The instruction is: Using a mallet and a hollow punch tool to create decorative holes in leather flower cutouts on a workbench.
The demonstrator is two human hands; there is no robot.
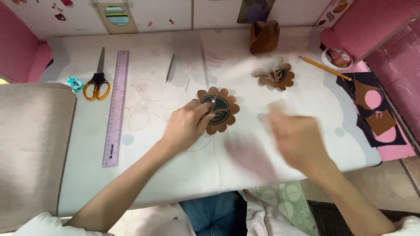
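Keep the left hand (pixel 188 124) grip pinching the brown scalloped paper flower with dark centre (pixel 218 110) flat on the white surface (pixel 245 161); the blurred right hand (pixel 297 137) grip cannot be judged.

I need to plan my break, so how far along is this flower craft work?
Looks done: one brown paper flower with a dark centre lies further back on the table. In hand: the left hand holds a second flower, near loose thread; the right hand is blurred, apparently empty. Possibly left: cut scraps by the right edge; scissors lie unused.
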